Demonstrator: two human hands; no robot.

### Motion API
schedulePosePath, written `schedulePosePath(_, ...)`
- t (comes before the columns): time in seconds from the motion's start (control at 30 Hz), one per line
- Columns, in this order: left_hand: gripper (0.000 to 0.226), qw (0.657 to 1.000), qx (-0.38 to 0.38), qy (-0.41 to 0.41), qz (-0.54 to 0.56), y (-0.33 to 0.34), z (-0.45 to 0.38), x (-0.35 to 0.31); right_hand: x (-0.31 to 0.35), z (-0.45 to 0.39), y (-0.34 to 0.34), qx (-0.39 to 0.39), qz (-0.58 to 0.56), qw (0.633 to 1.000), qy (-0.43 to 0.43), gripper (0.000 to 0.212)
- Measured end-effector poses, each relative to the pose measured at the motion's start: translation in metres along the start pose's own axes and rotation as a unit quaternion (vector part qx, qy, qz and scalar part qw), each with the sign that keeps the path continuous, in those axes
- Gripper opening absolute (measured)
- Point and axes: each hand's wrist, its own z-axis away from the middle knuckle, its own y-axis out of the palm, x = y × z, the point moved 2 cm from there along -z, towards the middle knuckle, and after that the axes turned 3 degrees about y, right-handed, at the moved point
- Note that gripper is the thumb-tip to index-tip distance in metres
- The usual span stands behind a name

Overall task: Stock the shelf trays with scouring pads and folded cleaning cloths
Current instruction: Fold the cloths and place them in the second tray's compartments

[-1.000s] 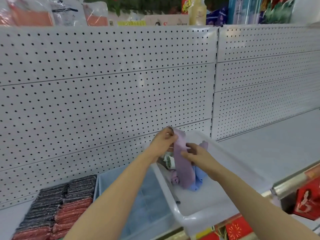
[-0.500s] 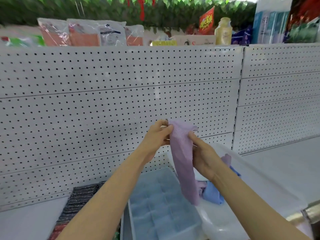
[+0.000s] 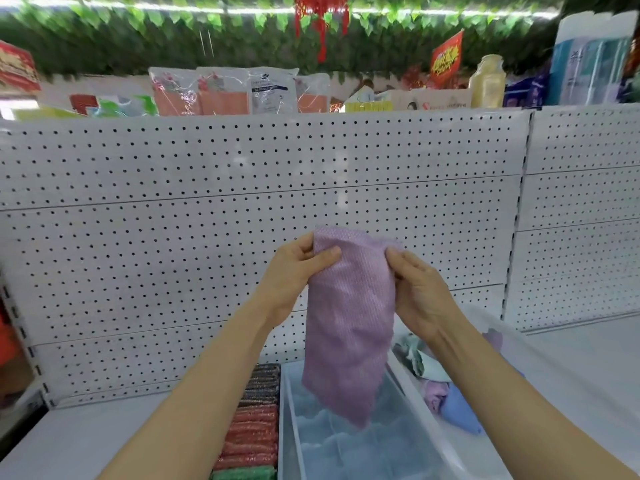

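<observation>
Hands at centre frame hold a purple cloth (image 3: 349,317) up before a white pegboard (image 3: 173,237). The left hand (image 3: 294,275) pinches the cloth's upper left corner between thumb and curled fingers; the right hand (image 3: 419,292) grips the upper right edge, fingers curled round the fabric. The cloth hangs lengthwise from both hands, its lower end dangling over a clear divided tray (image 3: 346,445) at lower centre of the frame, just above the tray's compartments; whether it touches them cannot be told.

Left of the tray, touching its wall, scouring pads (image 3: 254,427) stand packed in a row on the shelf (image 3: 86,438): dark ones at the back, red in the middle, green at the bottom edge of the frame. Right of the tray, a white bin (image 3: 554,393) at lower right holds loose cloths (image 3: 446,400) in purple, blue and pale green, partly hidden by the right forearm.

Along the top of the pegboard, in the upper part of the frame, stand packaged goods (image 3: 225,91), a yellow bottle (image 3: 488,84) toward upper right and a tall blue pack (image 3: 588,64) at far right. Green leaf garland (image 3: 173,32) and a red hanging ornament (image 3: 320,22) run across the top edge.
</observation>
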Motion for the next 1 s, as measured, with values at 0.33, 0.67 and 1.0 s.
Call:
schedulePosePath(0.33,0.018,0.997,0.010,0.073,-0.034,0.006,-0.002,-0.024,0.010,-0.003,0.045,0.099,-0.001,0.994,0.047,0.051)
schedulePosePath(0.67,0.043,0.992,0.013,0.103,-0.076,0.017,-0.005,-0.035,0.009,-0.013,0.058,0.097,-0.003,0.994,0.058,0.036)
schedulePosePath(1.0,0.020,0.986,-0.095,0.077,-0.112,0.008,-0.017,-0.030,-0.001,-0.019,0.046,0.028,0.084,0.996,0.017,0.017)
